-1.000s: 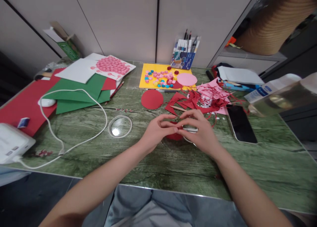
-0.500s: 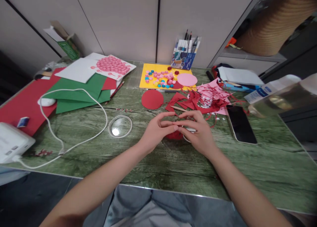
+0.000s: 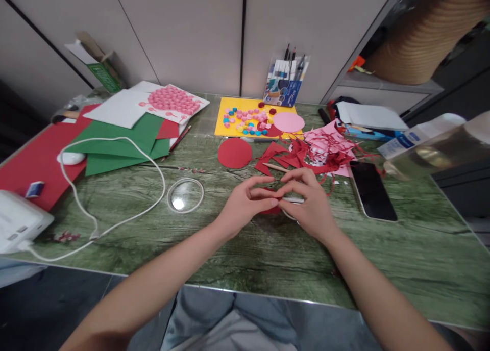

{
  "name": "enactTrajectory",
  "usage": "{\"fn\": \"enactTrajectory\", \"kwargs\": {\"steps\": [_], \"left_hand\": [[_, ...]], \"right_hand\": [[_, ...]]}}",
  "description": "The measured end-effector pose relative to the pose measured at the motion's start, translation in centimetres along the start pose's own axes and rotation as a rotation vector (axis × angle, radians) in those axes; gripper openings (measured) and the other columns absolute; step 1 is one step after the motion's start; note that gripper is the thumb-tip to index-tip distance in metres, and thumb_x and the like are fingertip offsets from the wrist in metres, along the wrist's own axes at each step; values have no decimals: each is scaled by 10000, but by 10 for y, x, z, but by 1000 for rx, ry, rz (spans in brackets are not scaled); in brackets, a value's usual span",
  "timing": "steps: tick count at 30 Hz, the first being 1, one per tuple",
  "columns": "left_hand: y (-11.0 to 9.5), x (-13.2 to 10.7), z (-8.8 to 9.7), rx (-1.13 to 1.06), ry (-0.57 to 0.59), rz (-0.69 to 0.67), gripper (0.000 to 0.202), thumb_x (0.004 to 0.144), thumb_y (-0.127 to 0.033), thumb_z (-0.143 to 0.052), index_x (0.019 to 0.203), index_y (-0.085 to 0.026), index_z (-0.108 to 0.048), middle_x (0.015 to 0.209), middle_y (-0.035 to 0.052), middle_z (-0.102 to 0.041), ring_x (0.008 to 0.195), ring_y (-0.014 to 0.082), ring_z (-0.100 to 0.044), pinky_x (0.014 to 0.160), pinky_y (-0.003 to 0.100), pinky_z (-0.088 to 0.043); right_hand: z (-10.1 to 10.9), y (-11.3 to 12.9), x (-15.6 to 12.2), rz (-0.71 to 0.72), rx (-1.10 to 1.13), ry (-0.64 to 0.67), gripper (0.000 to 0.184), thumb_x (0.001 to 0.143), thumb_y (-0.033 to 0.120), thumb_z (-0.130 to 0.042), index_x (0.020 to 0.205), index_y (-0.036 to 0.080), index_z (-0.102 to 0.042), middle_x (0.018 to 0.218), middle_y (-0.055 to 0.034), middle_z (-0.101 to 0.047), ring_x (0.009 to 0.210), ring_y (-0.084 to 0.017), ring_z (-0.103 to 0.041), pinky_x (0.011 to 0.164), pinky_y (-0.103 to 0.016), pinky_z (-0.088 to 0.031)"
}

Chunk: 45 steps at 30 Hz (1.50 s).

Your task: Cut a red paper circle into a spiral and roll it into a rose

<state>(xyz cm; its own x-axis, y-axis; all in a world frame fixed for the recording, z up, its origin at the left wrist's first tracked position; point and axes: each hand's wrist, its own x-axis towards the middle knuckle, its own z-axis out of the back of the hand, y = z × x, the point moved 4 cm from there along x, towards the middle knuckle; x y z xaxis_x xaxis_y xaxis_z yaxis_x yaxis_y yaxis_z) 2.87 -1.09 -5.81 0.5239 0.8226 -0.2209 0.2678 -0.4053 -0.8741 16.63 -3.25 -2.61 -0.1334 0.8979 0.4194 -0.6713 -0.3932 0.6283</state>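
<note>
My left hand (image 3: 245, 203) and my right hand (image 3: 306, 203) meet fingertip to fingertip just above the table. Their thumbs and fingers are pinched together; whatever they hold is too small and covered to make out, though a hint of red shows there. Directly below lies a piece of red paper (image 3: 272, 209), mostly hidden by the fingers. A white object (image 3: 293, 200) with a thin pale loop shows under my right hand, its kind unclear. Beyond the hands are a red paper circle (image 3: 235, 153), a pointed wooden stick (image 3: 275, 167) and red paper scraps (image 3: 300, 156).
Small coloured paper balls and a pink oval (image 3: 289, 122) lie on a yellow sheet (image 3: 225, 129). A phone (image 3: 373, 192) and a tilted clear bottle (image 3: 432, 157) are right. Left are green sheets (image 3: 118, 152), a coiled white cable (image 3: 186, 179) and a white charger (image 3: 23, 221).
My fingertips have shifted slightly and spread a little at the top, so more of the red paper beneath shows. The surrounding things stay where they were.
</note>
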Motion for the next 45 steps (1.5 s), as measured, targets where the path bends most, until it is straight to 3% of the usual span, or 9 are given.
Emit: {"fn": "enactTrajectory", "kwargs": {"steps": [9, 16, 25, 34, 45], "left_hand": [[3, 1, 2, 4, -4, 5, 405, 630, -178, -746, 1003, -179, -590, 769, 15, -703, 740, 142, -648, 759, 289, -466], [-2, 5, 9, -45, -48, 23, 422, 617, -154, -755, 1007, -157, -593, 725, 14, -705, 662, 107, -633, 731, 255, -447], [-4, 4, 10, -20, -29, 34, 422, 622, -164, -751, 1016, -175, -600, 751, 18, -695, 678, 116, -626, 722, 267, -435], [-3, 3, 8, 11, -61, -11, 433, 665, -226, -728, 1065, -185, -568, 762, 17, -695, 723, 122, -628, 761, 276, -434], [-2, 3, 6, 20, -36, -9, 437, 644, -202, -742, 1048, -189, -576, 789, 16, -707, 746, 136, -650, 785, 291, -455]], "right_hand": [[-1, 1, 1, 8, -10, 87, 86, 738, 203, -674, 709, 212, -594, 952, -40, -527, 976, -238, -513, 865, -454, -400], [5, -1, 1, 54, 13, 105, 114, 789, 244, -641, 895, 277, -667, 1010, -37, -562, 1001, -227, -516, 880, -436, -417], [-3, 1, -1, 116, 22, 202, 263, 868, 202, -509, 1082, 303, -625, 1088, -62, -540, 1068, -232, -491, 889, -437, -431], [-4, 1, -2, 76, -60, 45, 176, 850, 214, -553, 972, 293, -652, 1015, -51, -562, 1044, -247, -499, 881, -458, -402], [2, 0, 0, 55, -57, -31, 60, 783, 242, -647, 826, 276, -671, 935, -37, -553, 962, -239, -514, 827, -437, -412]]}}
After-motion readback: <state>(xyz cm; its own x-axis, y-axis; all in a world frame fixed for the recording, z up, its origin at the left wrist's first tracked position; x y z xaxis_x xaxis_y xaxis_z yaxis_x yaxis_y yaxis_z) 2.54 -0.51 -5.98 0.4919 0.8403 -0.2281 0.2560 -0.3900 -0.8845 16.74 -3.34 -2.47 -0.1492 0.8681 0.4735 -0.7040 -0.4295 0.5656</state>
